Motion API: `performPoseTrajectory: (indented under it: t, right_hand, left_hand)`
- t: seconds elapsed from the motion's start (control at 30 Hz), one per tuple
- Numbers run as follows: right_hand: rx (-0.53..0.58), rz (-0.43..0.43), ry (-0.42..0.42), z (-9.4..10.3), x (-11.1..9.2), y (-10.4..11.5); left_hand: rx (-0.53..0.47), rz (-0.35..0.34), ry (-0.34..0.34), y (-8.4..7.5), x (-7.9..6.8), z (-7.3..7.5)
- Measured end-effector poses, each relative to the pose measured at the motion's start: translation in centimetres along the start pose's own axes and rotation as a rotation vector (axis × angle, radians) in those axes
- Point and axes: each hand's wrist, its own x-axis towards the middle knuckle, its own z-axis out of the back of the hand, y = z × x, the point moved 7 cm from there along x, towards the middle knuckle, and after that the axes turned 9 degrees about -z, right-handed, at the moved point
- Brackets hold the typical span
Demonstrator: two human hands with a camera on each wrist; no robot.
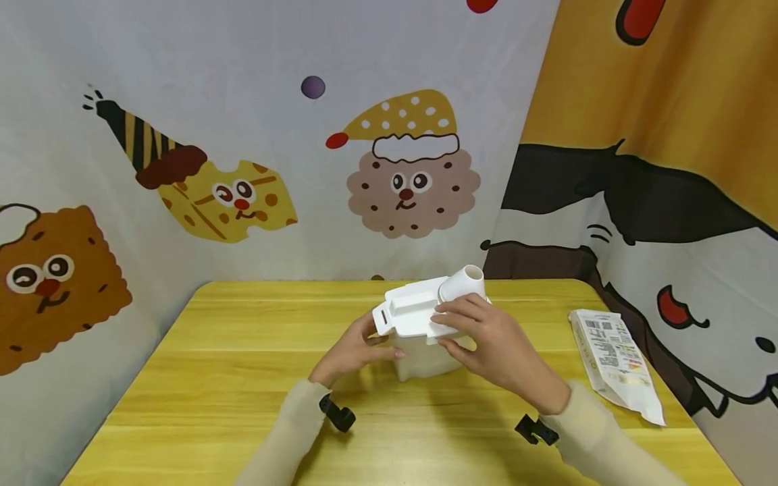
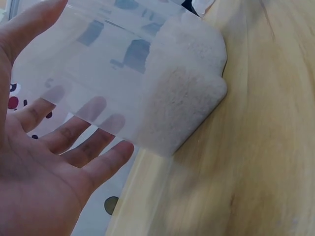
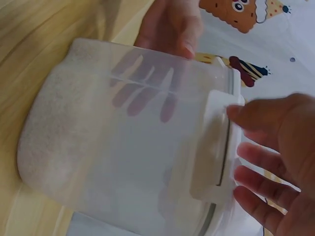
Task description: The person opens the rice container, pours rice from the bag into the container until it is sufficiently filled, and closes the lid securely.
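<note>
A translucent plastic storage container (image 1: 425,358) with white grains (image 2: 182,93), like rice, in its lower part stands on the table, looking slightly tilted. It bears a white lid (image 1: 416,317) with a latch flap (image 3: 214,147) and a hollow white cylinder (image 1: 452,289) on top. My left hand (image 1: 358,351) holds the container's left side, thumb in front; its fingers show through the clear wall in the right wrist view. With my right hand (image 1: 492,344) I grip the lid's edge, thumb (image 3: 266,113) on the latch flap and fingers over the top.
To the right on the wooden table (image 1: 243,391) lies a white printed packet (image 1: 616,364). A cartoon-patterned cloth (image 1: 273,121) hangs behind the table and along both sides.
</note>
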Motion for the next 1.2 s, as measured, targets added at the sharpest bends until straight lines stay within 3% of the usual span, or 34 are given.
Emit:
performPoseTrajectory:
  t: [0.17, 0.5, 0.93, 1.2]
  right_hand:
    - [-0.037, 0.04, -0.046, -0.2, -0.3, 0.6]
    - [-0.058, -0.002, -0.062, -0.3, -0.7, 0.0]
    - [0.081, 0.011, 0.034, -0.3, -0.3, -2.6]
    - [0.126, 0.003, 0.069, 0.1, -0.3, -3.0]
  left_hand:
    - [0.001, 0.011, -0.005, 0.1, 0.0, 0.1]
    - [-0.003, 0.055, -0.086, 0.0, -0.2, -0.1]
    - [0.195, 0.098, -0.228, -0.9, -1.6, -1.7]
    - [0.268, 0.054, -0.252, -1.8, -1.7, -2.8]
